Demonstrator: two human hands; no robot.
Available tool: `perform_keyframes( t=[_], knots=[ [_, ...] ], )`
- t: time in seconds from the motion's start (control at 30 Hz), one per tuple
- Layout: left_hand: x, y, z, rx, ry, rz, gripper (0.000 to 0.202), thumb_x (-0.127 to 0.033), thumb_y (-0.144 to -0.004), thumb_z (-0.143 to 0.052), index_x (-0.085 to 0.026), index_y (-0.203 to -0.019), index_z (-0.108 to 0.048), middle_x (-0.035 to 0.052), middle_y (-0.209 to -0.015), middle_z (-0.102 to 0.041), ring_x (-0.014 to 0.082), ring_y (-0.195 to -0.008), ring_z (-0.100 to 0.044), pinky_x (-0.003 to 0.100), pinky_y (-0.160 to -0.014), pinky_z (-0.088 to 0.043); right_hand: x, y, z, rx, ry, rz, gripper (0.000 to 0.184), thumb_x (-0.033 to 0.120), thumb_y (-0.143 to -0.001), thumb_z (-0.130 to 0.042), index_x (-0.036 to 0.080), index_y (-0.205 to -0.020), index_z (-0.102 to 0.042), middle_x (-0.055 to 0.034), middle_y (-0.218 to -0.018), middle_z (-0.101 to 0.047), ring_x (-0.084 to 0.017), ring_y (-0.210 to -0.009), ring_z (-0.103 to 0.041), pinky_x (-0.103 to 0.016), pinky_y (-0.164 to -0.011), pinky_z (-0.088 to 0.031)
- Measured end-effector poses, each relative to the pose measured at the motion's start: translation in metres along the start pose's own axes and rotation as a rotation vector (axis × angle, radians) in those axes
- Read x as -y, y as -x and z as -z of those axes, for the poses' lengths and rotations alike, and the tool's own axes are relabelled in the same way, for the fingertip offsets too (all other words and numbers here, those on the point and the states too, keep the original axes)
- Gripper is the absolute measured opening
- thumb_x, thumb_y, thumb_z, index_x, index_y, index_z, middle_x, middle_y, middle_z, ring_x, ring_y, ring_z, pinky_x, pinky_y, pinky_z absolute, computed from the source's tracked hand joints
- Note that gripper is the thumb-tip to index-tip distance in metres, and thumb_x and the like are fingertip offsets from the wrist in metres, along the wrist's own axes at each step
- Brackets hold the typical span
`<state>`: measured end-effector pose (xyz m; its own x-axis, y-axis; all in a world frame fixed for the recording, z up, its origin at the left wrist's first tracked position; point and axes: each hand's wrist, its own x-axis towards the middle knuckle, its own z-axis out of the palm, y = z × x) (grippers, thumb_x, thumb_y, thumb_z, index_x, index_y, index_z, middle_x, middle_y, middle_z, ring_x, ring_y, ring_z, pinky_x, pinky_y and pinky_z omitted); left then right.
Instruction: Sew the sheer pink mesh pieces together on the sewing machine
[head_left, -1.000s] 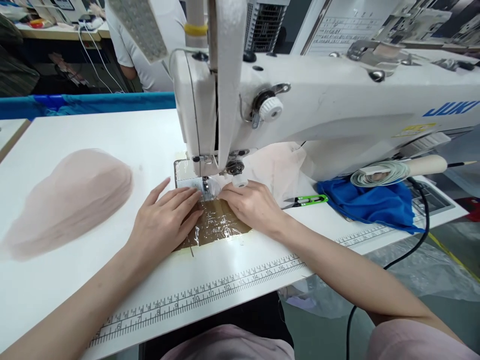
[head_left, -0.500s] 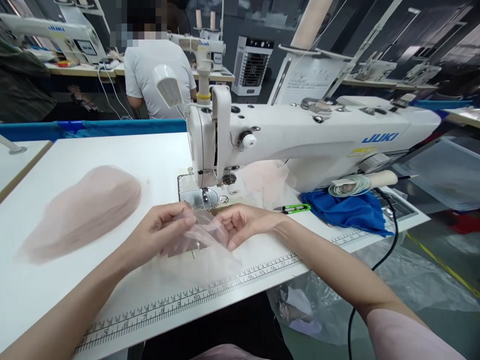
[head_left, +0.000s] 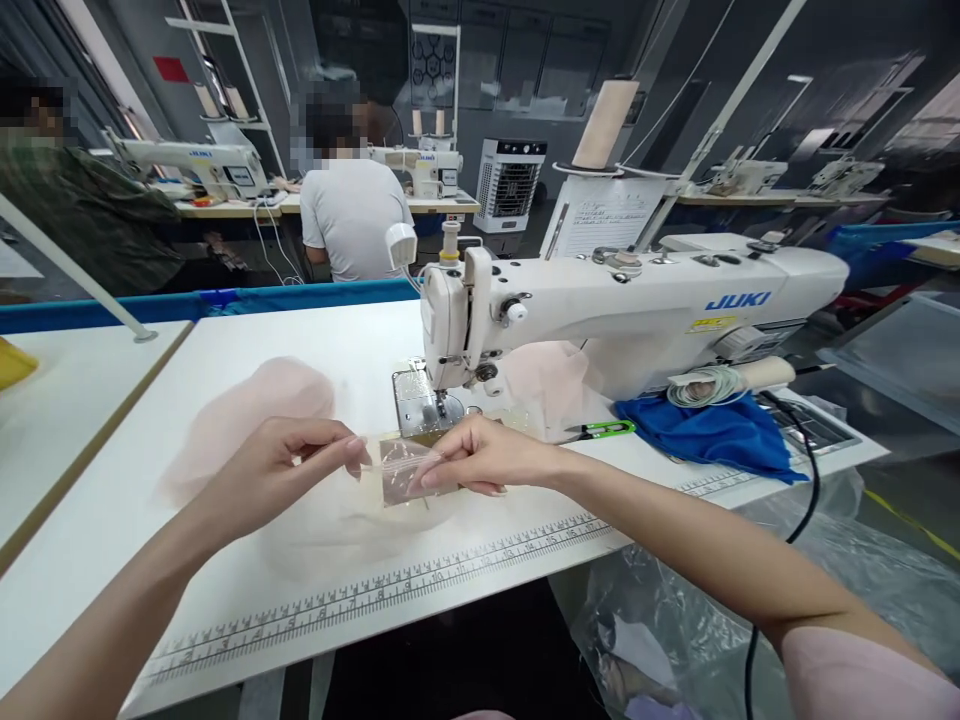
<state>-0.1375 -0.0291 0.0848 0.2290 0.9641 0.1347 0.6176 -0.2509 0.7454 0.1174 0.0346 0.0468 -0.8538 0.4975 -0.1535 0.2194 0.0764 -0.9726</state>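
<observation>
A thin, see-through pale pink fabric piece (head_left: 352, 530) stretches between my hands and hangs down over the table front. My left hand (head_left: 300, 460) pinches its edge between thumb and fingers. The other end is in the closed fingers of my right hand (head_left: 480, 458). Both hands are just in front of the needle area of a white sewing machine (head_left: 615, 290), apart from its presser foot (head_left: 442, 403). Left of the machine lies another sheer pink fabric piece (head_left: 255, 410), partly behind my left hand. More pink fabric (head_left: 547, 375) rests under the machine's arm.
Green thread snips (head_left: 607, 429) lie right of my right hand, beside a blue cloth (head_left: 705, 435) with a thread cone and a coiled cord (head_left: 701, 387). A ruler strip (head_left: 375, 600) runs along the table's front edge. Two people sit at machines beyond the blue edge.
My hands have moved apart, pulling the fabric's edge straight between them. My right hand's fingers have closed more tightly. The camera view has shifted, showing more of the room.
</observation>
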Motion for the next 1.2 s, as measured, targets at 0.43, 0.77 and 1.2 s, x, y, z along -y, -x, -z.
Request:
perform_keyframes(
  t=[0.43,0.77,1.2],
  knots=[
    [-0.013,0.065,-0.020,0.451,0.288,-0.041,0.024,-0.041,-0.093,-0.055,-0.027,-0.093,-0.075,-0.0010,-0.078,-0.074,0.0113,-0.058,-0.065,0.021,-0.058,-0.051,0.010,-0.039,-0.035,-0.001,-0.466,0.121,0.042,0.048,-0.092,-0.054,0.013,-0.102,-0.075,-0.0129,-0.107,-0.075,-0.024,-0.087,-0.074,-0.036,-0.073,-0.061],
    [0.047,0.034,0.006,0.563,0.643,0.320,0.074,-0.074,-0.093,-0.018,-0.022,-0.097,-0.072,0.0072,-0.098,-0.075,0.0246,-0.104,-0.065,0.041,-0.106,-0.043,0.019,-0.046,-0.046,-0.051,-0.257,0.200,0.024,0.022,-0.086,-0.067,0.022,-0.109,-0.074,-0.0052,-0.114,-0.074,-0.012,-0.071,-0.073,-0.027,-0.072,-0.058],
    [0.061,0.059,0.018,0.141,0.452,0.487,0.024,-0.040,-0.078,-0.073,-0.022,-0.083,-0.058,-0.0049,-0.073,-0.062,0.0077,-0.051,-0.049,0.025,-0.060,-0.044,0.002,-0.056,-0.049,0.197,-0.283,0.170,0.051,0.021,-0.086,-0.068,0.024,-0.136,-0.058,-0.0038,-0.096,-0.076,-0.014,-0.077,-0.072,-0.029,-0.079,-0.055]
  ],
)
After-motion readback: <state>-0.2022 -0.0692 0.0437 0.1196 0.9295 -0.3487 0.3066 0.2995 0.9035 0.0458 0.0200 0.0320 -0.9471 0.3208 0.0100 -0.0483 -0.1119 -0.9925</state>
